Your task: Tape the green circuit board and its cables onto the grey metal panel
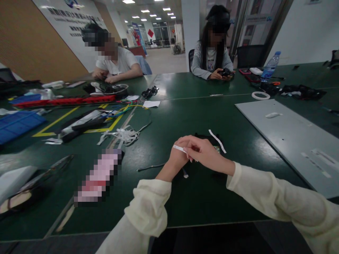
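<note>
My left hand [175, 157] is bent over the table, with most of its fingers hidden behind the right hand. A short white strip [179, 149] lies across its back. My right hand [208, 154] is closed in a pinch at the near end of that strip. Behind the hands, partly covered, sits a dark device with a bit of green circuit board [217, 149]. Another white strip [217, 141], longer and slightly curved, is just beyond my right hand. A thin dark cable [149, 167] runs in behind my left wrist, and a small pale cable end [185, 173] shows below the hands.
Left of me are a pixelated pink object [97, 176], tangled pale ribbon [125, 135], a blue basket [19, 125] and cables. At right lies a large grey panel [280, 130], with a white tape ring [261, 95] and a bottle [270, 67] beyond. Two people sit across the table.
</note>
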The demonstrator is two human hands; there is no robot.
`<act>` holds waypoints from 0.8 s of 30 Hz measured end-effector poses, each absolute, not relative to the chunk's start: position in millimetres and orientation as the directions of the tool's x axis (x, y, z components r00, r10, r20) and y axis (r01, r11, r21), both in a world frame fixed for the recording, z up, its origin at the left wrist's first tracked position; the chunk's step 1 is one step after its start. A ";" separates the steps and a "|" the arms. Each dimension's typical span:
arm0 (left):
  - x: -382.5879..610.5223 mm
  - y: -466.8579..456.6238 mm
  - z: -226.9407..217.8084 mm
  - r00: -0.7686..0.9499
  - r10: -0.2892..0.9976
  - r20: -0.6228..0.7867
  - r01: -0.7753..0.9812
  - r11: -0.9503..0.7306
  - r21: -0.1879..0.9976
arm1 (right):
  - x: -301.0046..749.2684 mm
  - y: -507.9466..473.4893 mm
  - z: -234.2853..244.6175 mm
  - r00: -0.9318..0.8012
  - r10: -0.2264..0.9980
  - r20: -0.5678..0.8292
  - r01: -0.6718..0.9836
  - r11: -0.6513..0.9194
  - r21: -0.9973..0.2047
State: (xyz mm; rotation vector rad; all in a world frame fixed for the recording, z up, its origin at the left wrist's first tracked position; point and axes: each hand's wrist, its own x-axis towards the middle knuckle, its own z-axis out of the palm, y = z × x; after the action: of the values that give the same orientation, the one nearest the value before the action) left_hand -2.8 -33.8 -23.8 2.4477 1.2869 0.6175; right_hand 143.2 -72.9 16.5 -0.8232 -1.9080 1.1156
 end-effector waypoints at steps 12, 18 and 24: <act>0.8 -22.2 -30.6 0.479 0.855 0.198 0.787 -0.518 0.335 | 151.5 -65.9 5.0 -0.714 0.700 0.001 0.359 0.367 -0.858; 2.2 -25.8 -25.9 0.487 0.840 0.239 0.764 -0.543 0.350 | 181.7 -65.4 30.4 -0.678 0.734 -0.031 0.366 0.301 -0.880; 3.7 -23.3 -27.7 0.473 0.848 0.239 0.792 -0.528 0.307 | 290.3 -16.8 35.5 -0.101 0.994 0.035 0.413 0.074 -0.908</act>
State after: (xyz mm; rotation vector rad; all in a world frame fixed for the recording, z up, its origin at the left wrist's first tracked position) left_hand 3.7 -23.3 -27.7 2.5613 1.4372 0.5481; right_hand 290.3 -16.8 35.5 -1.4287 -1.6175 0.9995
